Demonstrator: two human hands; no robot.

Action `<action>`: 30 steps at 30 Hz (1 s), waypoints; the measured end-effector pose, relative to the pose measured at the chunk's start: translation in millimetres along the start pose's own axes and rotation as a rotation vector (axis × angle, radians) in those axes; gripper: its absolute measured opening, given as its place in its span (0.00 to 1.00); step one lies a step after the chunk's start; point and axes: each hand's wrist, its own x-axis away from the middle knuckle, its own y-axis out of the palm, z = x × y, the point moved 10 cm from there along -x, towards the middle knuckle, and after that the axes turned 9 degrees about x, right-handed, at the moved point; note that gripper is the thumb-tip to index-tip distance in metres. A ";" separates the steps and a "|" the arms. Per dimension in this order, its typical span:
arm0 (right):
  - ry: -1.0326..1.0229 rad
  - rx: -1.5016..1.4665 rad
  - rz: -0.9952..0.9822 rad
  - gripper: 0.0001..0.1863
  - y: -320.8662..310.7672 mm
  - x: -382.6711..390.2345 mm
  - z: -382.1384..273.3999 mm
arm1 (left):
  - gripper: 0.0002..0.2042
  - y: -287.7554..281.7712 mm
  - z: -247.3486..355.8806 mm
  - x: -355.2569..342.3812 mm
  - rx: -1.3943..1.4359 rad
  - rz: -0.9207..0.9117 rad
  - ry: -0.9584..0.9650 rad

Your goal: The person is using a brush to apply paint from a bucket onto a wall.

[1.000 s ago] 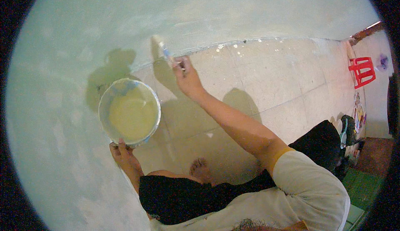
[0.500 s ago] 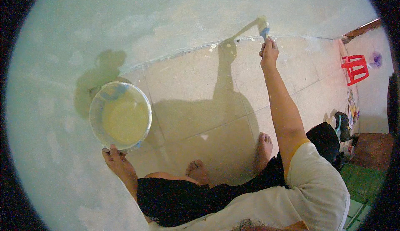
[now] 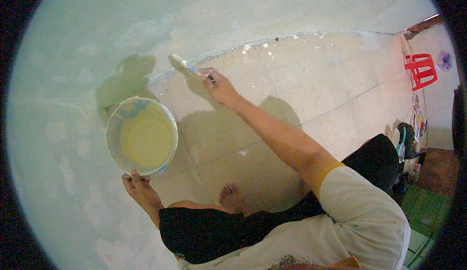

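Observation:
My right hand grips the handle of a paintbrush, whose bristles touch the base of the pale green wall where it meets the floor. My left hand holds the rim of a round paint bucket filled with pale yellow-green paint, held up close to the wall. I am crouched, with a bare foot on the tiled floor below me.
The beige tiled floor has white paint spatters along the wall joint. A red plastic stool stands at the far right. Sandals and other small things lie near the right edge, beside a green mat.
My right hand swung the brush from far right along the wall base back to the left, near the bucket. The bucket sits slightly further right in view.

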 end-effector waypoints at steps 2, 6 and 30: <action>0.157 0.069 0.052 0.19 -44.9 -14.1 47.1 | 0.07 1.3 -1.0 0.3 0.009 -0.012 -0.008; 0.167 0.246 0.400 0.16 -219.7 -19.6 149.7 | 0.07 5.6 -9.4 -2.7 0.064 0.000 -0.082; 0.156 0.235 0.101 0.17 -149.8 -36.4 112.8 | 0.08 10.3 22.0 4.5 -0.075 -0.004 -0.016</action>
